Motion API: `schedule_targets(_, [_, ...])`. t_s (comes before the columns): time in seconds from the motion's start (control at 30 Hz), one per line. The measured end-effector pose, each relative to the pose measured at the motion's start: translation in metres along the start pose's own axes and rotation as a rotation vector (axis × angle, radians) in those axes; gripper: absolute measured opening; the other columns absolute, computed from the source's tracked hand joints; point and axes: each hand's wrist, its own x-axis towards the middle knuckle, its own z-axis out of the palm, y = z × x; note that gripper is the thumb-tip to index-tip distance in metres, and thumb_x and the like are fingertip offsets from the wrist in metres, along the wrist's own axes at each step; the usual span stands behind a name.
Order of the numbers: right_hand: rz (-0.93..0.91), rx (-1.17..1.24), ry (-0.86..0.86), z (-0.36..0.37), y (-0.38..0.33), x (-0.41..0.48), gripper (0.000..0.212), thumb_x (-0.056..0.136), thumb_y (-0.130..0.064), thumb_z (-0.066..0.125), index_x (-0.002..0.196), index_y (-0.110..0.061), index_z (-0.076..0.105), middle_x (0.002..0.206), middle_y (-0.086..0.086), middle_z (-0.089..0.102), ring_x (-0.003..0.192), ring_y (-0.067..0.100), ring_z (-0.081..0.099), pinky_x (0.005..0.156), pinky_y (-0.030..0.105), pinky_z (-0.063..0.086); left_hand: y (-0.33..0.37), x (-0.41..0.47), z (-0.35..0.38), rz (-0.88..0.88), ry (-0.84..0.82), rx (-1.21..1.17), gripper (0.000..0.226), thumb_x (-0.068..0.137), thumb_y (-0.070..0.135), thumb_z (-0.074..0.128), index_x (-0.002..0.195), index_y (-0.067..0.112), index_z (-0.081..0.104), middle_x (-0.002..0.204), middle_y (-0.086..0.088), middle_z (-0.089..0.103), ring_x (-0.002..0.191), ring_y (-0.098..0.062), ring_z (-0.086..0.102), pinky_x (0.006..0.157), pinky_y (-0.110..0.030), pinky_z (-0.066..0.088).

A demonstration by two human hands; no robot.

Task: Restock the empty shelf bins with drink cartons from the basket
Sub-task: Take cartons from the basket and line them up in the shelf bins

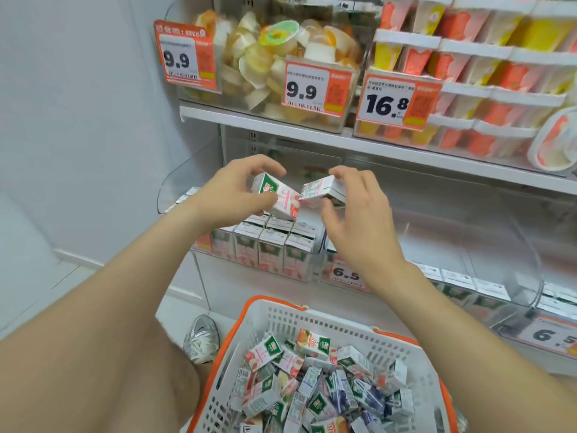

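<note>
Holding one drink carton per hand, we hover over the leftmost bin (317, 249) of the middle shelf. The left hand (231, 195) has fingers and thumb curled round the peach carton (278, 196), which is tilted with its label toward us. The right hand (362, 214) pinches the second carton (324, 190) at its far end between fingertips and thumb, with the carton lying nearly flat. The two cartons almost meet corner to corner above the stocked rows (271, 242).

Judgement on the step: turn both cartons upright before lowering, faces forward to match the front row. Seat them in a gap behind that row rather than on top. One at a time is likely tidier — two hands crowd the bin mouth and could knock standing cartons over.

Counts:
- Cartons in hand: 2.
- Front row of the bin: 4 across as far as we can tell. The rows behind are partly hidden by the hands.
- Neighbouring clear bin (452, 239) to the right: 1, and it looks unfilled.
- Basket (268, 300): 1.
- Loose cartons (312, 379) in it: a heap — too overlapped to count, well over a dozen.
- Price tags (307, 89): 5 in view.
</note>
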Motion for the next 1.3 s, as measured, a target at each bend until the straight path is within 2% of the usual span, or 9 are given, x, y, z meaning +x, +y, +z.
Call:
schedule_targets(0.2, [-0.157, -0.499, -0.199, 0.028, 0.018, 0.037, 0.037, 0.098, -0.023, 0.069, 0.132, -0.014, 0.058, 0.113, 0.009, 0.063, 0.097, 0.034, 0.055, 0.081, 0.041, 0.046, -0.015, 0.029, -0.002, 0.005, 0.075, 0.281, 0.066, 0.088, 0.009, 0.066, 0.145, 0.036, 0.047, 0.124, 0.008, 0.061, 0.091, -0.015, 0.067, 0.062, -0.008, 0.045])
schedule_targets(0.37, [-0.224, -0.862, -0.485, 0.04, 0.002, 0.063, 0.022, 0.095, -0.029, 0.068, 0.096, -0.017, 0.05, 0.088, 0.004, 0.06, 0.097, 0.033, 0.054, 0.084, 0.044, 0.032, -0.024, 0.034, 0.001, -0.027, 0.06, 0.357, 0.059, 0.092, 0.009, 0.066, 0.146, 0.023, 0.05, 0.133, 0.003, 0.06, 0.12, -0.017, 0.056, 0.09, -0.019, 0.04])
schedule_targets(0.53, [-0.112, -0.731, -0.86, 0.053, -0.005, 0.082, 0.025, 0.094, -0.004, 0.05, 0.077, -0.017, 0.04, 0.074, 0.002, 0.047, 0.081, 0.028, 0.051, 0.101, 0.051, 0.029, -0.031, 0.035, 0.0, -0.036, 0.1, 0.362, 0.041, 0.092, 0.009, 0.068, 0.13, 0.022, 0.061, 0.128, 0.001, 0.064, 0.107, -0.018, 0.055, 0.082, -0.026, 0.043])
schedule_targets(0.7, [-0.056, -0.745, -1.111, 0.05, -0.008, 0.089, 0.02, 0.087, 0.004, 0.037, 0.079, -0.013, 0.045, 0.074, 0.005, 0.046, 0.069, 0.02, 0.041, 0.12, 0.065, 0.014, -0.037, 0.028, -0.009, 0.001, 0.086, 0.332, 0.044, 0.092, 0.005, 0.069, 0.128, 0.032, 0.064, 0.13, 0.006, 0.061, 0.124, -0.019, 0.054, 0.09, -0.028, 0.039])
schedule_targets(0.83, [-0.041, -0.668, -0.919, 0.05, -0.003, 0.088, 0.028, 0.087, -0.005, 0.044, 0.111, -0.01, 0.06, 0.086, 0.005, 0.064, 0.098, 0.031, 0.061, 0.122, 0.064, 0.01, -0.039, 0.023, -0.017, -0.019, 0.096, 0.264, 0.044, 0.094, 0.008, 0.072, 0.128, 0.035, 0.065, 0.129, 0.007, 0.063, 0.124, -0.019, 0.057, 0.095, -0.03, 0.046])
schedule_targets(0.97, [-0.001, -0.035, -0.622, 0.054, -0.026, 0.079, 0.064, 0.094, -0.018, 0.055, 0.155, -0.021, 0.037, 0.14, 0.007, 0.06, 0.128, 0.027, 0.056, 0.111, 0.045, 0.042, -0.037, 0.015, -0.026, -0.036, 0.113, 0.17, 0.049, 0.09, 0.013, 0.079, 0.13, 0.033, 0.059, 0.118, 0.01, 0.066, 0.106, -0.017, 0.065, 0.097, -0.039, 0.053])
schedule_targets(1.1, [-0.046, 0.178, -0.612, 0.069, -0.054, 0.08, 0.065, 0.097, -0.039, 0.066, 0.154, -0.028, 0.037, 0.12, 0.001, 0.068, 0.104, 0.016, 0.065, 0.092, 0.038, 0.054, -0.039, 0.006, -0.039, -0.054, 0.133, 0.026, 0.056, 0.084, 0.014, 0.086, 0.128, 0.034, 0.058, 0.117, 0.008, 0.064, 0.104, -0.012, 0.069, 0.095, -0.039, 0.058])
schedule_targets(1.2, [-0.114, 0.119, -0.527, 0.089, -0.057, 0.087, 0.04, 0.098, -0.03, 0.069, 0.137, -0.026, 0.06, 0.1, -0.005, 0.071, 0.096, 0.019, 0.062, 0.094, 0.039, 0.049, -0.05, -0.003, -0.054, -0.078, 0.194, -0.083, 0.05, 0.09, 0.006, 0.079, 0.129, 0.028, 0.058, 0.128, 0.003, 0.058, 0.106, -0.011, 0.071, 0.091, -0.036, 0.06])
schedule_targets(1.3, [-0.072, 0.149, -0.306, 0.111, -0.055, 0.093, 0.04, 0.1, -0.017, 0.065, 0.139, -0.021, 0.059, 0.112, -0.001, 0.067, 0.099, 0.013, 0.054, 0.09, 0.026, 0.04, -0.071, -0.009, -0.073, -0.126, 0.301, 0.117, 0.045, 0.094, 0.002, 0.068, 0.129, 0.029, 0.058, 0.131, 0.001, 0.05, 0.11, -0.015, 0.067, 0.091, -0.033, 0.054])
